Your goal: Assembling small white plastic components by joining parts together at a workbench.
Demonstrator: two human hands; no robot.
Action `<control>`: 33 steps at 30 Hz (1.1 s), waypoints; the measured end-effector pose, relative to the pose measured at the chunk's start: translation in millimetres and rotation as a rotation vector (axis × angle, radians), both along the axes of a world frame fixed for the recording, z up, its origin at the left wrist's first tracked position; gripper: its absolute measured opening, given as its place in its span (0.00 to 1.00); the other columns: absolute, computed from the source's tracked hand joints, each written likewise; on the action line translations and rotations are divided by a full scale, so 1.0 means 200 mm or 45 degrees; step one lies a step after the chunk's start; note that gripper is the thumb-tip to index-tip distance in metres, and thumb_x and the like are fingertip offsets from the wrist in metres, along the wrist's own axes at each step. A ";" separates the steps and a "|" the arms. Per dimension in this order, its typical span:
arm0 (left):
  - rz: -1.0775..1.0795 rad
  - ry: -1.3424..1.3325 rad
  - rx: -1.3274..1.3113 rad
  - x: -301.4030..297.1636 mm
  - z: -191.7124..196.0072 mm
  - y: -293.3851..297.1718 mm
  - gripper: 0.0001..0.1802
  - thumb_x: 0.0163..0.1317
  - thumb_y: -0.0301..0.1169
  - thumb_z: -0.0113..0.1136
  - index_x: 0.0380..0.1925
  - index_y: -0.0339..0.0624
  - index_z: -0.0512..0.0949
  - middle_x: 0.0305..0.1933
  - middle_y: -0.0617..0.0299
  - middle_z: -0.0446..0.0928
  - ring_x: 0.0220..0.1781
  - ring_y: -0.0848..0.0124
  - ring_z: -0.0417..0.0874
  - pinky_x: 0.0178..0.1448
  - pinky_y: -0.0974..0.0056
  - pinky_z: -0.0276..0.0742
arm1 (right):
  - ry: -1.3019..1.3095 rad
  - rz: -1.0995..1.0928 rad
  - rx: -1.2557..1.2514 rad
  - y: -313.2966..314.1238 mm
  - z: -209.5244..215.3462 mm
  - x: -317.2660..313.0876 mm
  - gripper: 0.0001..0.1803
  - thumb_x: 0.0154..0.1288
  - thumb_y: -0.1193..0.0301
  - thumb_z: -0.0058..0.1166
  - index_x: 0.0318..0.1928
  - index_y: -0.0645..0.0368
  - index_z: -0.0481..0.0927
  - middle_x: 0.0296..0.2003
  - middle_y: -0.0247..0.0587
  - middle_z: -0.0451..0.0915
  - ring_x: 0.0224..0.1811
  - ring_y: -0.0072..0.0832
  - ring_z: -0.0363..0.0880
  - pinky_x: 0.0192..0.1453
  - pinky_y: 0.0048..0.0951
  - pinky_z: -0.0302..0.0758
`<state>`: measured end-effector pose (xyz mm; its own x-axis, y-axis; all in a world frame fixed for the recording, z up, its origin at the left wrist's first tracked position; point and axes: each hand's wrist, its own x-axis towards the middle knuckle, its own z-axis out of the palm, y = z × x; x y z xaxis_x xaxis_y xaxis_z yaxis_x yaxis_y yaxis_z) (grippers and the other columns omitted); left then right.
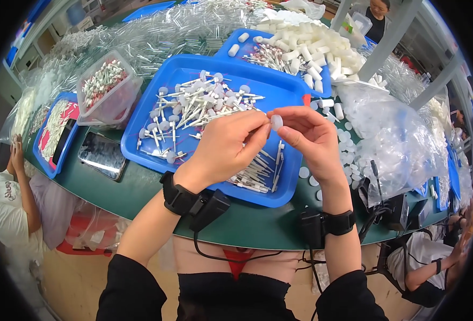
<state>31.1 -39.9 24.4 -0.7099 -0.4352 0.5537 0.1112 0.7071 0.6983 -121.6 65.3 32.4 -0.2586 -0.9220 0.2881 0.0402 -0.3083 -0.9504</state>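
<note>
Above the large blue tray my two hands meet, fingertips almost touching. Thumb and fingers of my right hand pinch a small translucent white disc. My left hand is closed in a pinch right beside the disc; its fingers hide what they hold, if anything. Behind the hands, a pile of thin white sticks with discs on them fills the tray's far part. More thin white sticks, with no discs that I can see, lie under my hands at the near end.
Loose discs and a clear plastic bag lie right of the tray. A second blue tray stands behind, near white cylinders. On the left are a clear tub, a phone and a small tray. Other people sit nearby.
</note>
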 end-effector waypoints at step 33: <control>-0.550 -0.178 1.287 0.07 0.05 -0.07 0.25 0.62 0.21 0.47 0.61 0.33 0.64 0.53 0.45 0.76 0.49 0.66 0.79 0.54 0.67 0.73 | 0.067 -0.293 0.011 -0.02 -0.06 -0.10 0.15 0.60 0.73 0.62 0.46 0.65 0.80 0.41 0.36 0.81 0.40 0.18 0.78 0.50 0.22 0.73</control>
<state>44.4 -54.4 34.5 -0.9395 -0.3423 -0.0139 0.0861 -0.2751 0.9576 -140.6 61.2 20.3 -0.4468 -0.8430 0.2995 -0.0799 -0.2958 -0.9519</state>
